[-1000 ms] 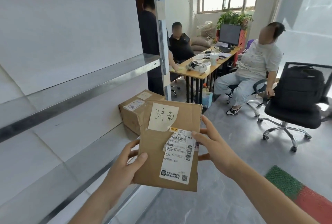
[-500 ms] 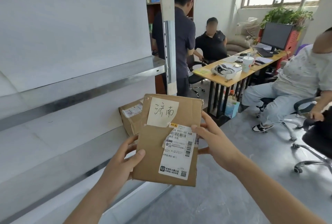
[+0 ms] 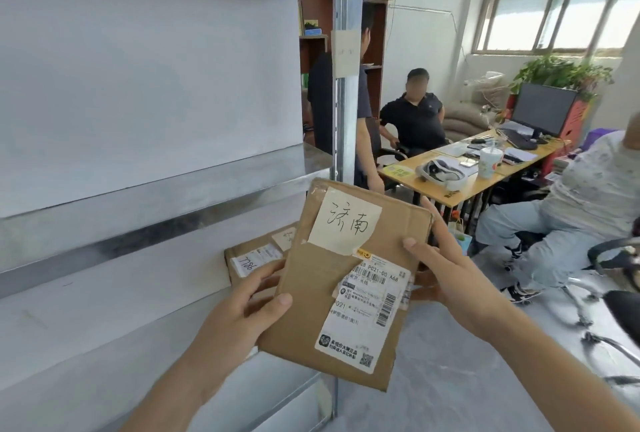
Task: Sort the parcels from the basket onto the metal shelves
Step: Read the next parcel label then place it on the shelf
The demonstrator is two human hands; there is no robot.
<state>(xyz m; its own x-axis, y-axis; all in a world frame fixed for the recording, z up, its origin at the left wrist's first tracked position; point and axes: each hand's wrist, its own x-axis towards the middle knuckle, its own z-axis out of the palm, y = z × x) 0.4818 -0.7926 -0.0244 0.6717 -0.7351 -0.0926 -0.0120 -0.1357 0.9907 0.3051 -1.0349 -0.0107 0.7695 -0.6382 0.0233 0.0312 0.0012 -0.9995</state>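
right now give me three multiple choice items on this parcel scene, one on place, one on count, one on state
1. Where does the other cardboard box sit?
A. on the metal shelf behind the held parcel
B. on the desk
C. on the floor

2. How many hands hold the flat parcel?
A. none
B. one
C. two

3. What state is the flat parcel in?
A. lying on the shelf
B. held up in the air, label facing the camera
C. torn open and emptied

Answers:
1 A: the box rests on the shelf surface, partly hidden by the parcel.
2 C: the left hand grips its left edge and the right hand its right edge.
3 B: it touches no shelf, and its handwritten note and shipping label show.
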